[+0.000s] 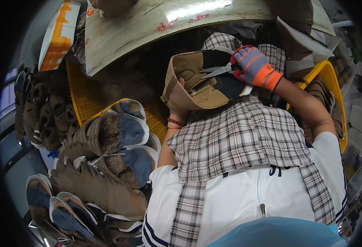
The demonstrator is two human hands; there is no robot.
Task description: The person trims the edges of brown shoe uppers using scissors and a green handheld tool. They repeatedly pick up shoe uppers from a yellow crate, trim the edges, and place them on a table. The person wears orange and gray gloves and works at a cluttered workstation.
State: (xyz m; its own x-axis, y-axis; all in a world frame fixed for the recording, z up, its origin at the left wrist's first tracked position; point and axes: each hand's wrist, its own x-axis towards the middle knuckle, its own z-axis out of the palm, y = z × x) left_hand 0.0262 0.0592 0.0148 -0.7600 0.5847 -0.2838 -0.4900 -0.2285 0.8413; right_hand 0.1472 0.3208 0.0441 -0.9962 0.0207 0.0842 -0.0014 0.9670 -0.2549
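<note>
The brown shoe upper [207, 99] is held above the lap, over the checked apron [238, 140] and just below the near edge of the wood-patterned counter [127, 43]. Its opening faces up, showing tan mesh lining toward the left and dark lining toward the right; its long axis runs roughly crosswise, from the left hand to the right.

The bare left hand [179, 112] carries the left end. Its grip is clamped on the wall, thumb inside the opening; the other fingers are hidden behind the upper, so I cannot tell how they lie.

The gloved right hand [255, 68] is at the other end, its grip closed around the red handles of the scissors [220, 72]. The relation that matters, as I judge it, is between blades and upper: the blades point left and a little downward across the opening, nearly along the upper's length, their tips slightly apart. The upper lies to the left of the right grip, the dark-lined end nearest. Whether the blades touch the lining, I cannot tell.
</note>
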